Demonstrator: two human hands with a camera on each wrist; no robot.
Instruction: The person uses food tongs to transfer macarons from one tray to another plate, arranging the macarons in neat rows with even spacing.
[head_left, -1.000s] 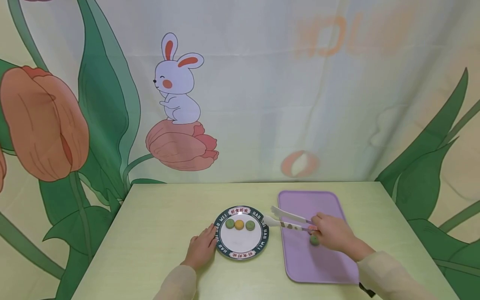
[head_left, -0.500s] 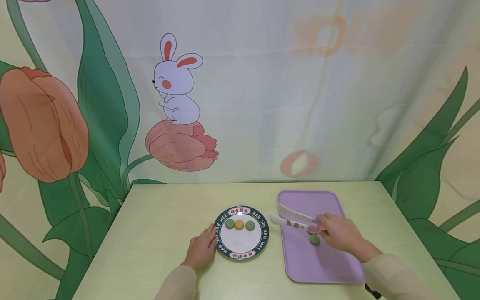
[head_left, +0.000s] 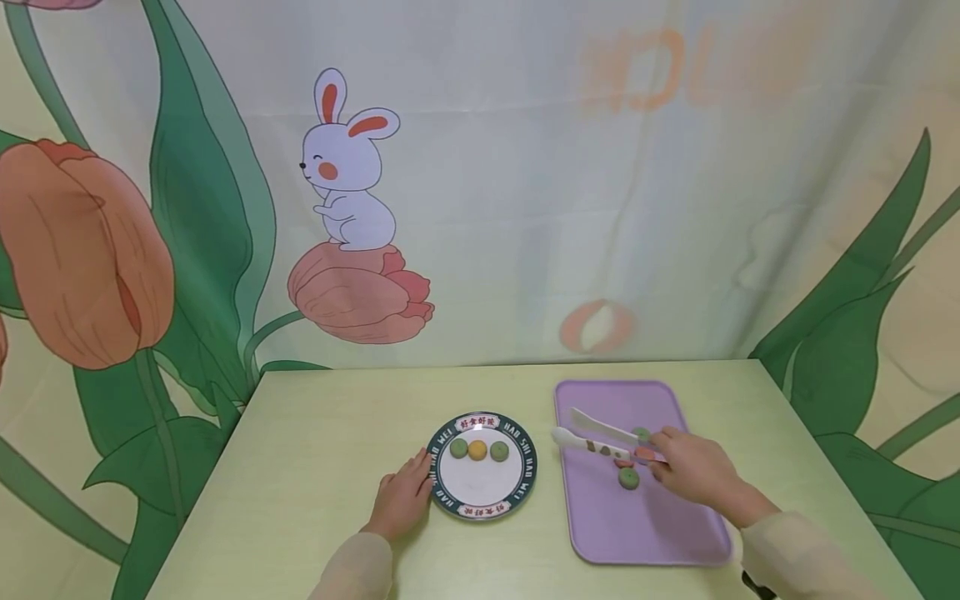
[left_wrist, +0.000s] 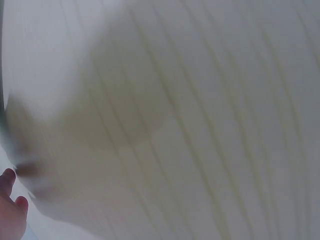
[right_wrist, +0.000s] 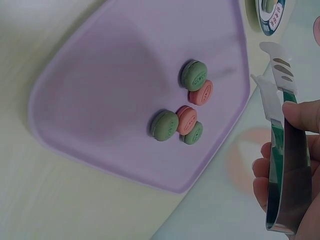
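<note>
My left hand (head_left: 401,496) rests with its fingertips at the left rim of a round plate (head_left: 480,490) with a dark patterned border. Two green macarons and a yellow macaron (head_left: 477,450) lie in a row on it. My right hand (head_left: 697,471) grips metal tongs (right_wrist: 299,170) with pale tips, thumb on one arm and fingers on the other. The tips are spread apart over the purple tray (head_left: 607,533), with nothing between them. On the tray, in the right wrist view, lie several macarons, among them a green macaron (right_wrist: 165,125) and a pink macaron (right_wrist: 187,120).
The pale wooden table (head_left: 322,467) carries both plate and tray, with a strip of tabletop between them. Behind its far edge hangs a curtain (head_left: 487,208) printed with tulips and a rabbit. The left wrist view shows mostly blurred tabletop (left_wrist: 225,125).
My right hand has moved rightward with the tongs, whose tips have left the plate's right edge and hang over the tray. More macarons show on the tray. My left hand stays at the plate.
</note>
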